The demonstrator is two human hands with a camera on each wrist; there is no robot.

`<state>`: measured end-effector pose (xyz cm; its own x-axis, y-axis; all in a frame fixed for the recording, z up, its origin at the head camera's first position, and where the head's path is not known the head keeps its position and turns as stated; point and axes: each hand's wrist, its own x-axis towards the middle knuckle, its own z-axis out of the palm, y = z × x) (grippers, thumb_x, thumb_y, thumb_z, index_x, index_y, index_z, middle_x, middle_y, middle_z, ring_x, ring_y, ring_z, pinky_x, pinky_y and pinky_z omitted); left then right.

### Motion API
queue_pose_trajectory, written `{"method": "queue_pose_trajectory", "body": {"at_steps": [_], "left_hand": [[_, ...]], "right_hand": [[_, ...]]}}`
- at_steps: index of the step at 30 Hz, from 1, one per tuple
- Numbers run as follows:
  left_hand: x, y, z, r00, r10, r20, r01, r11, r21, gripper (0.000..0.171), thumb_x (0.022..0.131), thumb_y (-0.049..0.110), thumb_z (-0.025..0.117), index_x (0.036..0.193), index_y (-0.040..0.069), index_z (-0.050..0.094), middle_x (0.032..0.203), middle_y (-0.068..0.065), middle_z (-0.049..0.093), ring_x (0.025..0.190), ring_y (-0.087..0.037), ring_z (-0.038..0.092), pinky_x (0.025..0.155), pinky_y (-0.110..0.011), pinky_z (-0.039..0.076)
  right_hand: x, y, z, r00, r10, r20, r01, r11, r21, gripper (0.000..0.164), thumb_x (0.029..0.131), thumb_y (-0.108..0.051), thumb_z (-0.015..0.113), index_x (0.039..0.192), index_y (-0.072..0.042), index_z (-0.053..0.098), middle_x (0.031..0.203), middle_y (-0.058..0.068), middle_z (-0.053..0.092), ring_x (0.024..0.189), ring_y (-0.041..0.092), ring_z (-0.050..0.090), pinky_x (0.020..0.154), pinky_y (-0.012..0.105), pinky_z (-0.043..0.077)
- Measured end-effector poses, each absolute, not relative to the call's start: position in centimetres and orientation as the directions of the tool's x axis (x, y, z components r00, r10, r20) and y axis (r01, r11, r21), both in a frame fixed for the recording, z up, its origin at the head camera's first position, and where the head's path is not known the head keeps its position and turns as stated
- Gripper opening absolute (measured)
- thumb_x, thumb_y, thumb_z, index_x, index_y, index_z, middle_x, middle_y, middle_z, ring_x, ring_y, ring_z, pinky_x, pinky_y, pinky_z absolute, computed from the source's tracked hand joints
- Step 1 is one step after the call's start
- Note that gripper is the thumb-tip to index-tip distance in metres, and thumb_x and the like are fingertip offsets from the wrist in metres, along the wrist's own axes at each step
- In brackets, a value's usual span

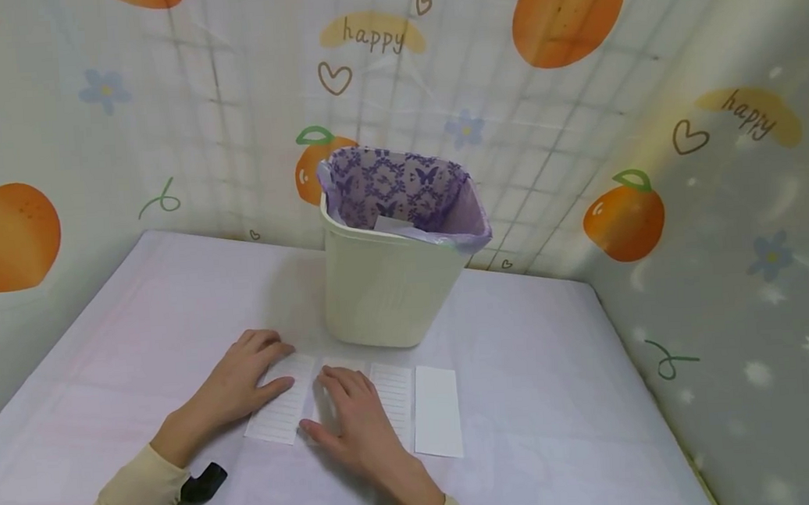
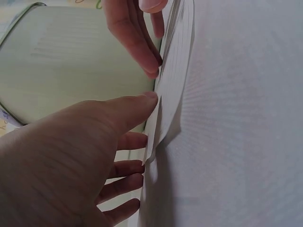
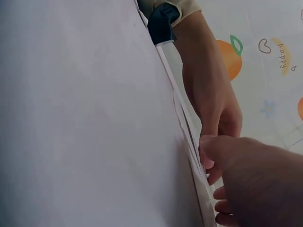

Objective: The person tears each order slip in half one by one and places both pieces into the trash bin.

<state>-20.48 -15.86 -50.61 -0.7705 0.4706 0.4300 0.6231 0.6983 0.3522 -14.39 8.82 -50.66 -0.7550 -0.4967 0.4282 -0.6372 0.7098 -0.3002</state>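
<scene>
Several narrow paper strips lie side by side on the white table. My left hand (image 1: pixel 240 377) rests on the leftmost lined strip (image 1: pixel 278 418), its thumb touching the sheet and its fingers loosely spread at the far end. My right hand (image 1: pixel 360 424) lies over the middle of the row, fingers extended, thumb near the left strip's right edge. It partly hides the paper beneath. To its right are another lined strip (image 1: pixel 397 398) and a blank white strip (image 1: pixel 437 411). In the left wrist view, the lined paper (image 2: pixel 173 78) bends up slightly from the table near my left thumb.
A cream bin (image 1: pixel 389 285) stands just beyond the papers, lined with a purple patterned bag (image 1: pixel 399 178); a piece of white paper (image 1: pixel 393 226) shows inside. A fruit-print curtain (image 1: pixel 240 115) hangs behind and beside the table (image 1: pixel 542 399). Black straps (image 1: pixel 204 484) sit at the wrists.
</scene>
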Motion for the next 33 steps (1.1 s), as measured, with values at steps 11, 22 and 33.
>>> {"method": "queue_pose_trajectory", "body": {"at_steps": [11, 22, 33], "left_hand": [[-20.77, -15.71, -50.86, -0.792, 0.435, 0.428, 0.596, 0.705, 0.384, 0.049, 0.079, 0.033, 0.092, 0.118, 0.009, 0.075, 0.109, -0.006, 0.064, 0.100, -0.024, 0.053, 0.086, -0.043, 0.045], [-20.62, -15.86, -50.93, -0.828, 0.391, 0.402, 0.559, 0.617, 0.554, 0.030, 0.080, 0.018, 0.092, 0.100, 0.015, 0.070, 0.095, 0.003, 0.064, 0.083, -0.010, 0.053, 0.072, -0.029, 0.047], [-21.22, -15.92, -51.04, -0.898, 0.280, 0.340, 0.435, 0.445, 0.783, 0.035, 0.085, 0.006, 0.087, 0.114, 0.020, 0.073, 0.077, 0.004, 0.059, 0.066, -0.011, 0.054, 0.060, -0.025, 0.046]], "right_hand": [[-14.04, 8.10, -50.64, -0.756, -0.536, 0.375, -0.641, 0.722, -0.260, 0.058, 0.096, -0.050, 0.073, 0.134, -0.008, 0.062, 0.148, 0.011, 0.060, 0.141, 0.028, 0.051, 0.119, 0.051, 0.040], [-13.81, 8.27, -50.35, -0.764, -0.549, 0.339, -0.639, 0.719, -0.274, 0.061, 0.096, -0.051, 0.073, 0.139, -0.009, 0.060, 0.153, 0.011, 0.056, 0.144, 0.028, 0.049, 0.120, 0.054, 0.039], [-13.77, 8.23, -50.66, -0.747, -0.539, 0.391, -0.653, 0.705, -0.277, 0.054, 0.096, -0.044, 0.074, 0.135, -0.009, 0.063, 0.149, 0.011, 0.060, 0.141, 0.029, 0.052, 0.118, 0.051, 0.040]]}}
